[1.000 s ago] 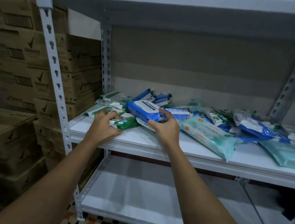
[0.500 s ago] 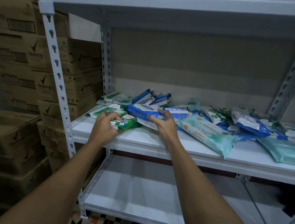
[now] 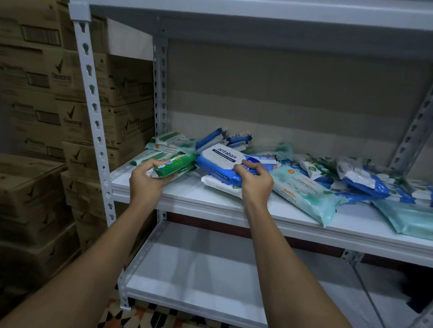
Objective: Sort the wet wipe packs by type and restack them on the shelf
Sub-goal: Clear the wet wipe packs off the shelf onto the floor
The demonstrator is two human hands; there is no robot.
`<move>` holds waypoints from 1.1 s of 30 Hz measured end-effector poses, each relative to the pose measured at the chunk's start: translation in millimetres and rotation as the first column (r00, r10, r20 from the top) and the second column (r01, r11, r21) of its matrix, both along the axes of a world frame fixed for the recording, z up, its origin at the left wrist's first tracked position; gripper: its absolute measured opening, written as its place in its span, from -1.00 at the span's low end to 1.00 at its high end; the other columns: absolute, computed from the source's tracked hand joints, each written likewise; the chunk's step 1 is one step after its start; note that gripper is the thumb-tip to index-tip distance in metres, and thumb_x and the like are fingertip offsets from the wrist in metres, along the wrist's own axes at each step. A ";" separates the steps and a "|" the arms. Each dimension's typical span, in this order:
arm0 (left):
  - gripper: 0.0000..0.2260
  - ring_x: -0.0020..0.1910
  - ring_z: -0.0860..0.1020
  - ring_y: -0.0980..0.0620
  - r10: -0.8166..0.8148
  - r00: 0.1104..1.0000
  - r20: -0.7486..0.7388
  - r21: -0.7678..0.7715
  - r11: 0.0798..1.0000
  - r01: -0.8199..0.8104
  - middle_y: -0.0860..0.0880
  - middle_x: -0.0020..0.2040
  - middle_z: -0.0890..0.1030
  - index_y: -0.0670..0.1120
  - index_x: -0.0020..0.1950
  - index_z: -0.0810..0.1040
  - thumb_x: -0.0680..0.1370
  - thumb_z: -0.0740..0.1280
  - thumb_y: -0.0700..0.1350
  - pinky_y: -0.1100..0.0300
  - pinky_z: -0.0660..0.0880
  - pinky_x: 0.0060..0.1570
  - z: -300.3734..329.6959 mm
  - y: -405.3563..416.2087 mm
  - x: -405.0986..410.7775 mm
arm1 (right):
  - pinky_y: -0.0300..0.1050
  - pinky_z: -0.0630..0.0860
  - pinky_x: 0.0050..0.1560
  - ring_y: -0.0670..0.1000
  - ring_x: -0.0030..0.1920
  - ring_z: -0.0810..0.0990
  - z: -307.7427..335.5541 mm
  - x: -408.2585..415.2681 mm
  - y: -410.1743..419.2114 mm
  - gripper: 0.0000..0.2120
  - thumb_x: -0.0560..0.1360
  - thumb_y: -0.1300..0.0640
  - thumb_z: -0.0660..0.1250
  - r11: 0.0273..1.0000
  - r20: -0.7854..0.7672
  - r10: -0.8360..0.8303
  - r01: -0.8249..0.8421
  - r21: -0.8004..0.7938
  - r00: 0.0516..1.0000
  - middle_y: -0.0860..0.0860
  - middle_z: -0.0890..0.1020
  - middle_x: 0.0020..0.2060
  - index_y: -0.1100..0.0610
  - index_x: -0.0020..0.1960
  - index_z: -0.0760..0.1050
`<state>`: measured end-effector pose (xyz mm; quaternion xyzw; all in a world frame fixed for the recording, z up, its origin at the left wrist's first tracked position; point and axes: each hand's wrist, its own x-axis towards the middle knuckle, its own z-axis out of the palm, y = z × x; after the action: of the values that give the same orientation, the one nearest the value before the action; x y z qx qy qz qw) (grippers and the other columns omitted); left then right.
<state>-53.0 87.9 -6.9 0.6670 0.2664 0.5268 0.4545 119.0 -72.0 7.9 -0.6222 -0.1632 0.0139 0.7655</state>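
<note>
Left hand (image 3: 148, 177) wrapped around a green pack (image 3: 174, 165), right hand (image 3: 256, 179) pinching a blue pack (image 3: 221, 156) just beside it, both over the white shelf (image 3: 196, 198)

Lighting: dim, cool, even. Brightest on white metal shelf board (image 3: 232, 204); brown cardboard cartons (image 3: 25, 126) at 9 o'clock in shadow. Uprights bow at edges. Slight softness throughout; no glare.
</note>
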 end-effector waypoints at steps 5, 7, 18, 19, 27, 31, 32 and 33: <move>-0.62 0.20 0.58 -0.04 0.059 0.988 0.141 0.073 0.995 -0.070 -0.10 0.16 0.62 0.15 -0.12 0.63 0.35 0.61 -0.31 0.13 0.55 0.21 -13.0 -29.3 -21.0 | -0.30 0.56 0.02 -0.10 0.08 0.65 -9.9 -17.8 -23.8 -0.85 0.34 0.10 0.58 0.998 0.029 -0.034 0.033 0.044 0.999 -0.04 0.68 0.07 -0.01 -0.11 0.68; -0.61 0.20 0.59 -0.03 0.069 0.974 0.216 0.056 0.995 -0.083 -0.14 0.18 0.60 0.11 -0.10 0.66 0.36 0.59 -0.38 0.06 0.57 0.19 -24.9 -47.7 -29.2 | -0.30 0.53 0.09 -0.10 0.15 0.63 -18.5 -29.6 -38.3 -0.85 0.34 0.08 0.58 0.997 0.044 -0.053 0.050 0.060 0.998 -0.06 0.69 0.07 -0.03 -0.11 0.70; -0.72 0.16 0.59 -0.12 0.198 0.919 0.341 -0.282 0.954 -0.101 -0.39 0.23 0.54 -0.28 0.05 0.61 0.40 0.48 -0.50 0.31 0.58 0.01 -118.3 -143.8 -90.9 | -0.15 0.61 -0.03 0.01 0.02 0.67 -49.0 -125.2 -154.6 -0.83 0.38 0.31 0.55 0.987 0.078 0.034 -0.045 0.156 0.996 0.19 0.67 0.08 0.11 -0.08 0.69; -0.74 0.16 0.59 -0.14 0.212 0.933 0.292 -0.318 0.941 -0.114 -0.33 0.21 0.57 -0.27 0.04 0.62 0.41 0.51 -0.45 0.32 0.58 0.01 -131.2 -152.7 -97.7 | -0.19 0.59 -0.05 -0.04 -0.01 0.66 -52.1 -132.1 -163.7 -0.82 0.38 0.33 0.55 0.989 0.104 0.047 -0.061 0.132 0.993 0.20 0.66 0.08 0.12 -0.07 0.69; -0.53 0.12 0.59 -0.10 0.279 0.945 -0.173 -0.730 0.607 -0.313 -0.08 0.15 0.63 -0.23 0.28 0.59 0.40 0.58 -0.27 0.00 0.57 0.10 -250.9 -189.5 -142.9 | -0.17 0.55 -0.11 -0.10 -0.13 0.60 -119.7 -155.4 -192.0 -0.79 0.37 0.27 0.58 0.934 0.245 0.228 -0.140 -0.329 0.942 0.03 0.57 -0.07 0.04 -0.05 0.71; -0.43 0.16 0.59 -0.20 0.223 0.914 -0.339 -0.784 0.470 -0.405 -0.14 0.25 0.60 -0.28 0.35 0.53 0.37 0.60 -0.25 -0.07 0.58 0.09 -291.7 -202.7 -161.6 | -0.08 0.53 -0.11 -0.07 -0.24 0.49 -182.4 -167.9 -190.8 -0.80 0.35 0.17 0.59 0.785 0.155 0.342 -0.191 -0.590 0.927 0.03 0.55 -0.08 -0.02 -0.05 0.72; -0.43 0.14 0.60 -0.22 0.216 0.906 -0.364 -0.780 0.461 -0.423 -0.19 0.26 0.61 -0.27 0.35 0.54 0.38 0.60 -0.25 -0.03 0.58 0.03 -297.8 -207.3 -165.6 | -0.06 0.53 -0.12 -0.07 -0.26 0.47 -197.0 -171.1 -189.6 -0.79 0.34 0.15 0.59 0.746 0.114 0.360 -0.212 -0.631 0.926 0.04 0.54 -0.09 -0.02 -0.04 0.72; -0.44 0.11 0.60 -0.21 0.215 0.903 -0.373 -0.787 0.441 -0.430 -0.20 0.25 0.61 -0.26 0.35 0.54 0.39 0.59 -0.25 0.00 0.57 -0.01 -301.5 -211.1 -168.8 | -0.08 0.50 -0.14 -0.09 -0.26 0.46 -210.2 -173.9 -188.1 -0.79 0.33 0.14 0.60 0.717 0.077 0.371 -0.233 -0.657 0.925 0.03 0.54 -0.10 -0.02 -0.04 0.73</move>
<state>-221.8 -123.2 -308.4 0.3441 0.6613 0.3267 0.5811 -55.0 -260.1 -202.3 -0.8068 -0.3258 0.1301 0.4753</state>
